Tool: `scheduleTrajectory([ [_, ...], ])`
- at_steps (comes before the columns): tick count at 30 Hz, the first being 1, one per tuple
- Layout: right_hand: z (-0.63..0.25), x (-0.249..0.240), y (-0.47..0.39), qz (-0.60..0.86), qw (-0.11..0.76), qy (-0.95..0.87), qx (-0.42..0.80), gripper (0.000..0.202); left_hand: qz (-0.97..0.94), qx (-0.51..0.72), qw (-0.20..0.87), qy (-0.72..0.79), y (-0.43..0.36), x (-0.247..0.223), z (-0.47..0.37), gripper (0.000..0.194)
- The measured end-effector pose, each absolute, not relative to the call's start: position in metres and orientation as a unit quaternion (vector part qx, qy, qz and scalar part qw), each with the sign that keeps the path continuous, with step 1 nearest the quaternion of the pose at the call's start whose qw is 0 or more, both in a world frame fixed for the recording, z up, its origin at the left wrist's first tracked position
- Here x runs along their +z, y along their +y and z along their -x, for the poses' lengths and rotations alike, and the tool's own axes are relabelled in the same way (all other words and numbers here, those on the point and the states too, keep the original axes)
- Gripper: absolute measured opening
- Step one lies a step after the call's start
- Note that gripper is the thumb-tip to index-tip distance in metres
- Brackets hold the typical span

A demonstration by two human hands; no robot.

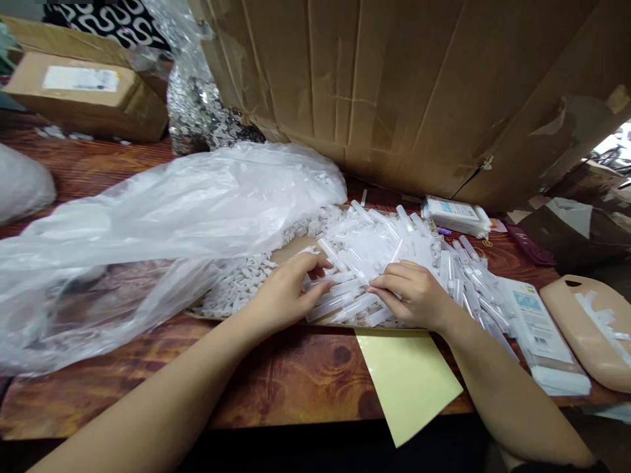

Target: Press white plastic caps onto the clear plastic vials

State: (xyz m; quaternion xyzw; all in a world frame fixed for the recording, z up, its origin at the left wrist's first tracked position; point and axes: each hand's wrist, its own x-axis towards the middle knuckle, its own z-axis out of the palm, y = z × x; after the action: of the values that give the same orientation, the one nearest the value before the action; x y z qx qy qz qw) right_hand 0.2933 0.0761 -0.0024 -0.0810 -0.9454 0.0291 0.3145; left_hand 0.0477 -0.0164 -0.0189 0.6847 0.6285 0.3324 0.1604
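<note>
A shallow cardboard tray point(296, 249) holds a heap of clear plastic tubes point(345, 305) on its right side and many small white plastic pieces point(241, 286) on its left. My left hand point(288, 286) hovers at the heap's left edge, thumb and fingers curved apart, with nothing visible between them. From the right, my right hand point(414, 289) pinches the near end of a clear plastic tube point(359, 268) between thumb and fingers. The tube's other end points away, up and left over the heap. More loose tubes point(476, 279) lie right of the tray.
A large clear plastic bag point(162, 210) drapes over the tray's left part. Yellow paper point(407, 381) sticks out under the tray's front. At right are a labelled white pack point(542, 335) and a beige board point(586, 328). A tall cardboard box point(394, 85) stands behind.
</note>
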Motion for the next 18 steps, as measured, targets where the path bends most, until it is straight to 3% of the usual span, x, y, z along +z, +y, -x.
scheduleTrajectory([
  [18,-0.2942,-0.001,0.0735,0.072,0.354,-0.932,-0.039,0.014,-0.663,0.365,0.124,0.642,-0.0152,-0.0168,-0.0499,0.023],
])
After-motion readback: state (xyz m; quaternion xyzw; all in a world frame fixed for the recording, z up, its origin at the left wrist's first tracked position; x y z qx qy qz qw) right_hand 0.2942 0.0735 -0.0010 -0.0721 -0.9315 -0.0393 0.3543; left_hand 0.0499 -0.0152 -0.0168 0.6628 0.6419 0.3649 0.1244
